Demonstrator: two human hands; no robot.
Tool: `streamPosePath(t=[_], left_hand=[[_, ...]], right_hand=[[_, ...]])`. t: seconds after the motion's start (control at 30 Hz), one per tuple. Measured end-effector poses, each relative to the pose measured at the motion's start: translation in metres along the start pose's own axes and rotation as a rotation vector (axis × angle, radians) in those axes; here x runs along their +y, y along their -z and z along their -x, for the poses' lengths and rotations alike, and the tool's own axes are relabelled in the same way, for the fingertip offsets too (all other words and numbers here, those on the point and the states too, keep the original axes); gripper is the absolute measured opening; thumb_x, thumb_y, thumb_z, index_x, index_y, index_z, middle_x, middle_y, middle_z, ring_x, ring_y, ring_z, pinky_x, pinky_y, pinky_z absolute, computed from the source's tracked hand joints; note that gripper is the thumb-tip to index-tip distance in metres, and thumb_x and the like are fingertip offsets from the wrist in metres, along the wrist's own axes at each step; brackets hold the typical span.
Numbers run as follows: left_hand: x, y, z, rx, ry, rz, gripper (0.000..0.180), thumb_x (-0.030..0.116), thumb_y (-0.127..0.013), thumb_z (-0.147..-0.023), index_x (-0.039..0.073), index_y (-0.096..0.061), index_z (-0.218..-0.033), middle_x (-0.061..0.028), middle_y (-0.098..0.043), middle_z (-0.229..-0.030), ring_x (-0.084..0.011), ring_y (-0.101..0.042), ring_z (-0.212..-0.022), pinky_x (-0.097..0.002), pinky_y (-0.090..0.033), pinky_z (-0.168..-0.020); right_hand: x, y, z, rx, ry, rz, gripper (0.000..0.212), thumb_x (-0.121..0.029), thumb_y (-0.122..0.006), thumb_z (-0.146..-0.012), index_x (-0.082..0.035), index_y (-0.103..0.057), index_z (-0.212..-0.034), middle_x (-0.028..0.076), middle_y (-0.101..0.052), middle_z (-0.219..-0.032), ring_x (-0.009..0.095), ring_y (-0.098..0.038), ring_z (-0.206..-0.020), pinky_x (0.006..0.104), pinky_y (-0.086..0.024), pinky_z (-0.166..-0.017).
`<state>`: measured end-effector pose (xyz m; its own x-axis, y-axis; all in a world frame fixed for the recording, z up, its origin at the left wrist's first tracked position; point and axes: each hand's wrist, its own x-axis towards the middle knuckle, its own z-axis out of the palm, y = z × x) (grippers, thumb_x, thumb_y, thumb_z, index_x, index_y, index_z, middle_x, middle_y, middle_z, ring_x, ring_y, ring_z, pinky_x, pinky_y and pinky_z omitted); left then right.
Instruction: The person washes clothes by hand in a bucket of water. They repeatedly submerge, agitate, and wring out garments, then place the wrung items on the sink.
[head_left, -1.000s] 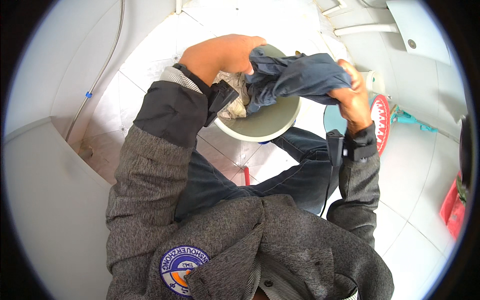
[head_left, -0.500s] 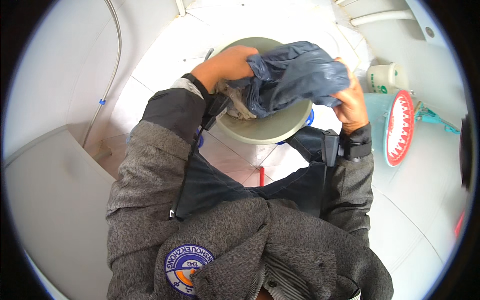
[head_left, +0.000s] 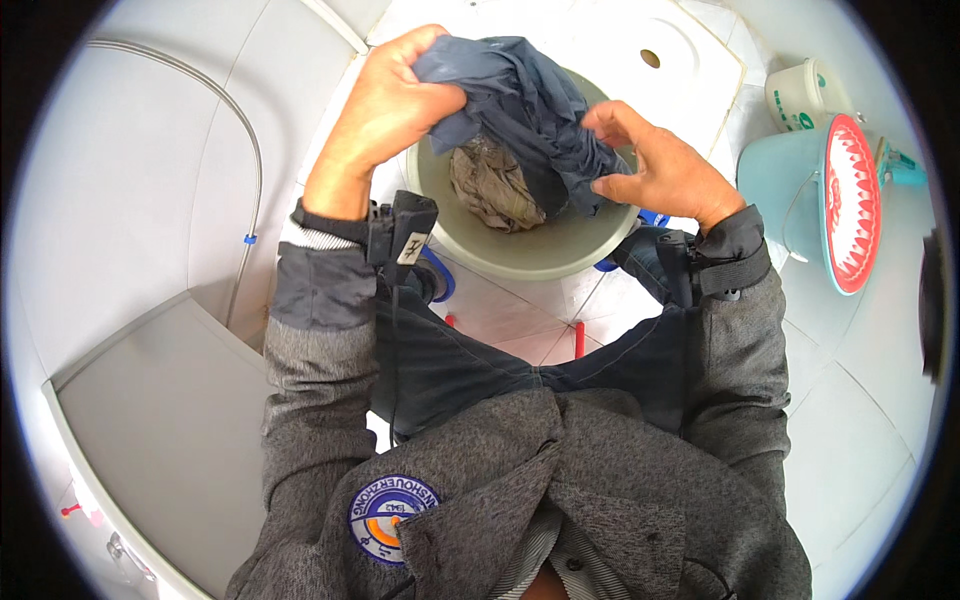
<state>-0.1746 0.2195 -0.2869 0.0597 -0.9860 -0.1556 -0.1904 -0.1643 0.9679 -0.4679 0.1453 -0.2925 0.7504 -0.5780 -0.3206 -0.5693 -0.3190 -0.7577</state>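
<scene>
A crumpled, dark blue-grey piece of fabric [head_left: 525,95], perhaps a garment, hangs over a round grey-green basin [head_left: 530,265]. My left hand [head_left: 385,110] is closed on its upper left end, above the basin's left rim. At the fabric's right side is my right hand [head_left: 675,175], thumb and fingers spread apart; the fingertips are at the cloth's edge without closing on it. Below the fabric, a wet-looking brownish-grey cloth [head_left: 492,190] lies bunched inside the basin. The raised fabric hides the basin's far part.
To the right stands a light-blue bucket [head_left: 785,185] with a red-and-white round piece [head_left: 853,205] at its mouth. Beyond it is a small white bucket [head_left: 795,97]. A metal hose [head_left: 258,170] runs along the left wall, above a grey flat-topped unit [head_left: 170,400].
My left hand has carried the fabric up and to the left. My right hand has loosened from a grip to spread fingers. More of the brownish cloth in the basin shows.
</scene>
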Motion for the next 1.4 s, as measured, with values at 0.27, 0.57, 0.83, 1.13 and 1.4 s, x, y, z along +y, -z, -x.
streamPosePath(t=[0.27,0.57,0.83,1.13,1.4], left_hand=[[0.047,0.021,0.021,0.229,-0.572,0.473,0.047,-0.014,-0.047,-0.073,-0.008,-0.053,-0.120,-0.0195,-0.066,-0.105,-0.0299,-0.068,-0.098,-0.0415,-0.055,-0.091],[-0.007,-0.012,-0.007,0.134,0.043,0.152,0.041,-0.005,-0.061,-0.078,0.002,-0.066,-0.118,-0.0012,-0.069,-0.091,-0.0064,-0.062,-0.077,-0.0225,-0.050,-0.067],[0.005,-0.002,0.010,-0.052,-0.042,0.116,0.041,-0.003,-0.064,-0.083,0.001,-0.061,-0.124,-0.0056,-0.069,-0.106,-0.0121,-0.065,-0.096,-0.0264,-0.052,-0.084],[-0.013,-0.014,-0.012,0.014,-0.028,0.772,0.048,0.030,-0.056,-0.101,0.010,-0.039,-0.141,-0.0081,-0.058,-0.110,-0.0182,-0.065,-0.094,-0.0302,-0.054,-0.075],[-0.029,-0.009,-0.011,0.103,0.009,0.056,0.053,0.010,-0.070,-0.086,0.007,-0.051,-0.135,-0.0111,-0.061,-0.126,-0.0167,-0.063,-0.101,-0.0295,-0.051,-0.087]], right_hand=[[-0.019,-0.001,-0.009,0.293,0.425,-0.193,0.079,-0.022,-0.085,-0.078,-0.010,-0.044,-0.145,0.013,-0.063,-0.122,0.023,-0.059,-0.115,0.0359,-0.046,-0.101],[-0.008,-0.012,-0.049,0.159,0.043,-0.480,0.052,-0.023,-0.076,-0.084,-0.002,-0.058,-0.128,0.009,-0.068,-0.105,0.017,-0.064,-0.099,0.0298,-0.048,-0.093],[-0.014,-0.023,-0.051,0.024,0.188,-0.536,0.076,-0.034,-0.085,-0.077,-0.003,-0.052,-0.138,0.012,-0.065,-0.122,0.020,-0.061,-0.114,0.0327,-0.045,-0.101],[-0.005,-0.032,-0.073,0.185,0.177,-0.622,0.043,-0.024,-0.079,-0.083,-0.002,-0.064,-0.118,0.006,-0.070,-0.105,0.013,-0.064,-0.096,0.0300,-0.050,-0.091],[-0.002,0.018,-0.053,0.251,0.027,-1.069,0.040,-0.025,-0.059,-0.095,0.006,-0.058,-0.121,0.018,-0.068,-0.112,0.028,-0.070,-0.098,0.0405,-0.057,-0.088]])
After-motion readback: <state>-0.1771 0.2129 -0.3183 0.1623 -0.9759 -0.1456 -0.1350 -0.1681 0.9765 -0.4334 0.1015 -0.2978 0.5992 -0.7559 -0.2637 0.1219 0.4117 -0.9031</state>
